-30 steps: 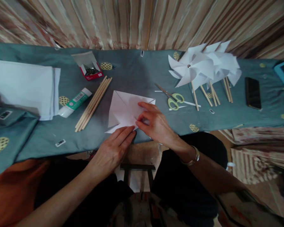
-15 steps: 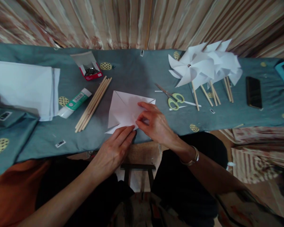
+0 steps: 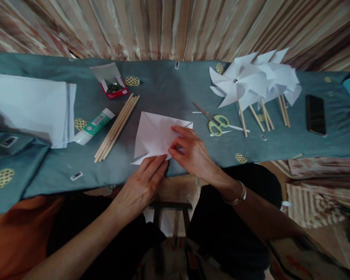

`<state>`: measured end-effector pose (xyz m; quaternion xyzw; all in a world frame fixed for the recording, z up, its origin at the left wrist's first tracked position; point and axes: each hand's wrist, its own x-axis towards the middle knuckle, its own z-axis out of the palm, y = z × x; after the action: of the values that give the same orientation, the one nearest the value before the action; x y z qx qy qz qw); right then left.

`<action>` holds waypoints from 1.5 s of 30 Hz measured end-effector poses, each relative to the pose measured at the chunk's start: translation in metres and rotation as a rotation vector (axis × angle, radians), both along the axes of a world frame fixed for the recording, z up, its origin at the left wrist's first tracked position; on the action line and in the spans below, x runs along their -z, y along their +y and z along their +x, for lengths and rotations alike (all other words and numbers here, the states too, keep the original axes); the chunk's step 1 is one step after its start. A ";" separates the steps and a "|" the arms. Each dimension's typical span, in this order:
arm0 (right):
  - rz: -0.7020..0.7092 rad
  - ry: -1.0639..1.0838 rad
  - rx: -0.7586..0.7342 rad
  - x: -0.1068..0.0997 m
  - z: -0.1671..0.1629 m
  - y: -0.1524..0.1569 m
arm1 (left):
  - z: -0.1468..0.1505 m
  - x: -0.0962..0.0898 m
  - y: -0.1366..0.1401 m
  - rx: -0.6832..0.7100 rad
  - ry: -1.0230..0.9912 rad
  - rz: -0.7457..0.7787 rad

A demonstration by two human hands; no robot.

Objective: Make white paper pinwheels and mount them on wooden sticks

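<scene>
A square sheet of white paper (image 3: 154,132) with diagonal slits at its upper corners lies near the table's front edge. Its lower left corner is lifted or folded along the near side. My left hand (image 3: 147,177) holds that near edge, fingers together on top and thumb hidden. Above and right of it, my right hand (image 3: 192,153) has thumb and index finger pinched at the paper close to the left fingertips. Its other fingers curl over the sheet. Whether a fold or a tip is in the pinch is hidden. Scissors (image 3: 213,121) with green handles lie to the right.
Wooden sticks (image 3: 116,128), a glue tube (image 3: 93,126), an open red box of small metal pieces (image 3: 113,87) and stacked paper (image 3: 26,109) are on the left. Several paper pinwheels (image 3: 251,79), paper strips and a phone (image 3: 315,114) lie on the right. Curtains hang behind.
The view has shifted slightly, so the table things appear a little farther right. Both hands keep almost the same pose on the paper.
</scene>
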<state>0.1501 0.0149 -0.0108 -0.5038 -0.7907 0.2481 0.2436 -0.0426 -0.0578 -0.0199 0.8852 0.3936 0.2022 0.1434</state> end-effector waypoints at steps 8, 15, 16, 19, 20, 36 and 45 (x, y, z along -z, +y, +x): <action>0.025 -0.012 -0.007 0.002 0.001 -0.001 | 0.001 0.008 -0.003 -0.036 -0.047 0.000; 0.061 -0.026 -0.026 0.002 0.000 -0.002 | 0.001 0.002 -0.001 -0.021 -0.025 0.022; 0.065 -0.023 -0.031 0.002 0.001 -0.003 | 0.001 0.001 -0.001 -0.021 -0.017 0.019; 0.063 -0.004 -0.049 0.003 0.002 -0.004 | 0.001 0.001 -0.001 -0.023 0.006 0.014; 0.057 0.002 -0.054 0.002 0.003 -0.004 | 0.002 0.000 -0.001 -0.029 0.006 0.017; 0.269 -0.293 -0.210 0.007 -0.005 -0.008 | 0.003 -0.003 -0.002 -0.012 0.063 0.030; 0.253 -0.321 -0.284 0.012 -0.024 -0.013 | 0.002 -0.005 -0.003 -0.007 0.031 0.042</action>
<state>0.1261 0.0018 -0.0231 -0.3862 -0.9069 0.0957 0.1385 -0.0409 -0.0609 -0.0147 0.8896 0.3946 0.1973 0.1180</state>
